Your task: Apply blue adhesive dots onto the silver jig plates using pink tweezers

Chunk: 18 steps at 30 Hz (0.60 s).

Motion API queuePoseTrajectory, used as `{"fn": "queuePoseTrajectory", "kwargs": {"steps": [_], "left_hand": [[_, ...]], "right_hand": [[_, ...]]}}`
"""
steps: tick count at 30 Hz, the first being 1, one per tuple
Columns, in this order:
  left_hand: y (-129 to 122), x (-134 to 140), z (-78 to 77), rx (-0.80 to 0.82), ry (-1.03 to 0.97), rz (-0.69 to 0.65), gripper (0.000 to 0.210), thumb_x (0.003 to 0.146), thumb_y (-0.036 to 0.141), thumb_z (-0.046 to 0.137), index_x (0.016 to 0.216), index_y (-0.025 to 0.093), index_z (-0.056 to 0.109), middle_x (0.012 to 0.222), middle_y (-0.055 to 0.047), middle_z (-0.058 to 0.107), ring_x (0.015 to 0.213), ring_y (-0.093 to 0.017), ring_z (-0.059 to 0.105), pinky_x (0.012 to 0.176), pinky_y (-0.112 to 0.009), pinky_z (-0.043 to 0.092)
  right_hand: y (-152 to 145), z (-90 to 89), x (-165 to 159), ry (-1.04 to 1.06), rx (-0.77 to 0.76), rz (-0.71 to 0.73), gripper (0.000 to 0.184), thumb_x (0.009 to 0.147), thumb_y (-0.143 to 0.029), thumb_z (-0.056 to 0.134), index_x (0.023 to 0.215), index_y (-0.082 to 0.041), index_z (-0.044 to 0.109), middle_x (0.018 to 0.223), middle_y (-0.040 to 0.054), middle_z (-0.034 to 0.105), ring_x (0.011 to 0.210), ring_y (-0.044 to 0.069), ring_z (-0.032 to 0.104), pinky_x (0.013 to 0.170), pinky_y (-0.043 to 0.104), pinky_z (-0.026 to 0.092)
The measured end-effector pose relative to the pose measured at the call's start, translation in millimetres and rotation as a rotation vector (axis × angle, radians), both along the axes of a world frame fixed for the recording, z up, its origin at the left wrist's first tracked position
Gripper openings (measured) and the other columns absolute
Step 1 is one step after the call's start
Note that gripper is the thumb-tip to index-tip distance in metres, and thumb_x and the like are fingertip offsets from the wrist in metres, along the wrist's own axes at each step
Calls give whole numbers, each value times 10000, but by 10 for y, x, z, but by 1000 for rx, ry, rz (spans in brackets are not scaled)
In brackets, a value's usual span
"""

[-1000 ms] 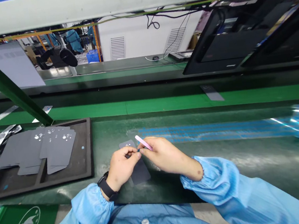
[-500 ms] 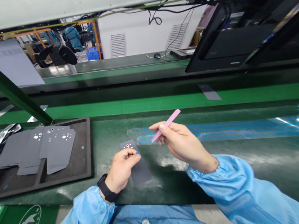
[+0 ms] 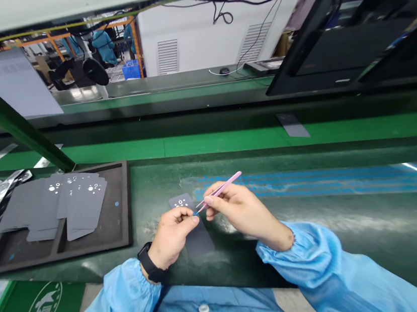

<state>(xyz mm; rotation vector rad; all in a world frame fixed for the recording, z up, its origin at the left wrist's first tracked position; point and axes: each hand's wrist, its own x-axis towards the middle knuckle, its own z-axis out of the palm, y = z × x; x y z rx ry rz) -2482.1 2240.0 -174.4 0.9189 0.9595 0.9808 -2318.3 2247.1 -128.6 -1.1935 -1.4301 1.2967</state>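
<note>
Your pink tweezers (image 3: 231,179) slant tips-down at a small blue piece (image 3: 195,212); your grey panel (image 3: 200,240), white-ringed at its far end, lies near the desk's (image 3: 317,234) front edge.

White vented wall (image 3: 209,39); orange rack (image 3: 137,45) leftward.

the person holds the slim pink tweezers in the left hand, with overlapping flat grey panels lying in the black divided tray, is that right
Wrong hand: the head view shows the slim pink tweezers in the right hand, not the left hand. The overlapping flat grey panels do lie in the black divided tray.
</note>
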Motion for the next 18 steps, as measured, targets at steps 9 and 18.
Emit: {"fn": "queuePoseTrajectory", "kwargs": {"steps": [9,18], "left_hand": [[40,-26,3,32,9,-31,246,593,311,778,756,165,666,692,6,596,672,-110,502,664,-244,394],[551,-253,165,314,462,39,63,697,213,616,665,188,664,810,-40,701,783,-170,618,752,-279,462]], "right_hand": [[23,-15,29,-85,136,-90,380,810,-537,613,708,-171,603,605,30,641,568,152,630,562,276,516],[264,-243,298,226,99,-325,387,728,-552,705,731,-181,596,613,17,639,563,146,620,564,299,553]]}}
